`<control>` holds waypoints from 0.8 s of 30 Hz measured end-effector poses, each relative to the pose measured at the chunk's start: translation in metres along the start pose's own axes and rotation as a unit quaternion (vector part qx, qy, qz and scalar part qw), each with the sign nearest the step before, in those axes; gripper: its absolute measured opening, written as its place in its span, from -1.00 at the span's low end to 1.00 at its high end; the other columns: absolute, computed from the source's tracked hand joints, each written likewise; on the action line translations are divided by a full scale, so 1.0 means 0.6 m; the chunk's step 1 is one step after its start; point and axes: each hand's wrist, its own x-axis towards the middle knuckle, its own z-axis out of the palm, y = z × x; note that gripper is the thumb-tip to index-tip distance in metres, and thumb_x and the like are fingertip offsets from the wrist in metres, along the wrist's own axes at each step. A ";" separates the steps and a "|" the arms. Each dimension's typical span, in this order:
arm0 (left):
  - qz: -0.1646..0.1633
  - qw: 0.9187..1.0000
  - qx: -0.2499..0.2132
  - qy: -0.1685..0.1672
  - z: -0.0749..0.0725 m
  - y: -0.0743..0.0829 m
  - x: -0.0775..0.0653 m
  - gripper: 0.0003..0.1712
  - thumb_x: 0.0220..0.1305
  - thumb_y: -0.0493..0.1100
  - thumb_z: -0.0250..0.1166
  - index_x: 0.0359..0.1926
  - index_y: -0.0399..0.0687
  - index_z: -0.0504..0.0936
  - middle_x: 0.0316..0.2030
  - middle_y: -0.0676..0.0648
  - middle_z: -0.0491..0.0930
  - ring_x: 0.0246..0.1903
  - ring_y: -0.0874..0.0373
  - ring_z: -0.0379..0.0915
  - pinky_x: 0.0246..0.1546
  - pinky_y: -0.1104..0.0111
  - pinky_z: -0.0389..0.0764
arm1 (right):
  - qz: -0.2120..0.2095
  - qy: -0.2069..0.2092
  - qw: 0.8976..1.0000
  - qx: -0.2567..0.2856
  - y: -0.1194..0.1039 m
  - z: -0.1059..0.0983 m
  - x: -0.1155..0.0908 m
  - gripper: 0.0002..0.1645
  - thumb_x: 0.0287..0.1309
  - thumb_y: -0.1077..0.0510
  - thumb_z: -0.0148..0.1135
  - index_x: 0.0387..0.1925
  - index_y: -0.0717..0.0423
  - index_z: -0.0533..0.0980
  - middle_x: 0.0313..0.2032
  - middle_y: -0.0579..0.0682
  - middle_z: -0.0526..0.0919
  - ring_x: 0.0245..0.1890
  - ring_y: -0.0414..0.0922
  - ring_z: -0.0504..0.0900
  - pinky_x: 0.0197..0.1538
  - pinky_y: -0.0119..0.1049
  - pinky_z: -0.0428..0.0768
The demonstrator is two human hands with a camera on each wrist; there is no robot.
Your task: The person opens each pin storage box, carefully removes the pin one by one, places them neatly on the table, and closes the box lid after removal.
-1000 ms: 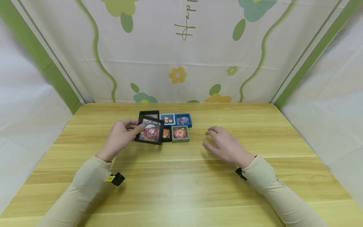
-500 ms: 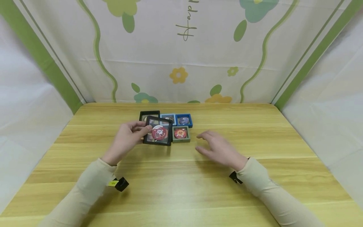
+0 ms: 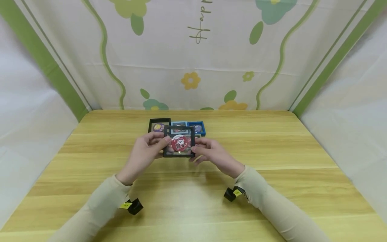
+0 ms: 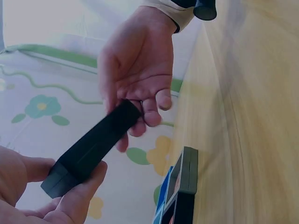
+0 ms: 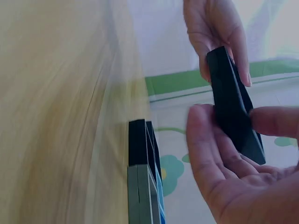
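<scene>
A square black display frame (image 3: 179, 155) with a clear window and a round red badge (image 3: 178, 145) showing a white-bearded figure is held up above the table. My left hand (image 3: 144, 154) pinches its left edge, thumb on the front and fingers behind. At the right edge, my right hand (image 3: 217, 156) pinches it the same way. Both wrist views show the frame edge-on, as a thick black bar (image 4: 88, 149) between the two hands. Behind it stand a black frame (image 3: 159, 120), a light blue frame (image 3: 179, 123) and a dark blue frame (image 3: 203, 128).
The held frame hides most of the nearer row of small frames; in the right wrist view a grey-green frame (image 5: 139, 191) and a black frame (image 5: 137, 133) show there. Wooden table (image 3: 193, 198) lies beneath, with a flower-printed cloth (image 3: 157, 87) behind it.
My left hand has carried the black frame to the right and turned it square to view. My right hand has come in from the right and taken hold of its other edge.
</scene>
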 end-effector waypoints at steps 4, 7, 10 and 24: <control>-0.013 1.000 -0.010 -0.016 0.003 -0.002 0.002 -0.40 0.39 -0.03 0.28 0.26 -0.33 0.40 0.03 -0.28 0.55 -0.08 -0.07 0.60 -0.18 0.22 0.65 | -0.005 0.013 0.999 0.033 -0.005 -0.004 -0.002 -0.54 0.40 0.16 0.13 0.18 0.40 0.39 -0.04 0.32 0.57 -0.16 0.28 0.63 -0.01 0.16 0.56; -0.004 0.999 0.039 -0.030 0.003 -0.006 0.004 -0.26 0.36 0.07 0.28 0.38 -0.26 0.29 0.23 -0.27 0.39 0.09 -0.12 0.49 -0.06 0.14 0.60 | 0.000 0.026 0.999 0.036 -0.008 -0.006 -0.002 -0.55 0.37 0.19 0.14 0.15 0.44 0.41 -0.07 0.32 0.57 -0.27 0.15 0.65 -0.06 0.05 0.61; 0.049 0.985 0.162 -0.044 0.003 -0.009 0.001 -0.03 0.31 0.23 0.27 0.51 -0.15 0.09 0.43 -0.21 0.12 0.31 -0.13 0.23 0.16 0.02 0.41 | 0.013 0.037 0.999 0.025 -0.010 -0.004 -0.003 -0.59 0.35 0.21 0.16 0.10 0.44 0.46 -0.10 0.33 0.58 -0.37 -0.01 0.64 -0.19 -0.14 0.65; 0.209 0.891 0.388 -0.112 0.028 -0.023 -0.021 0.24 0.07 0.34 0.42 0.57 0.34 -0.17 0.53 -0.06 -0.22 0.43 -0.16 -0.12 0.18 -0.15 0.31 | 0.024 0.040 0.998 -0.038 -0.022 0.011 -0.014 -0.68 0.31 0.18 0.22 -0.06 0.38 0.57 -0.22 0.28 0.68 -0.43 0.10 0.67 -0.25 -0.07 0.66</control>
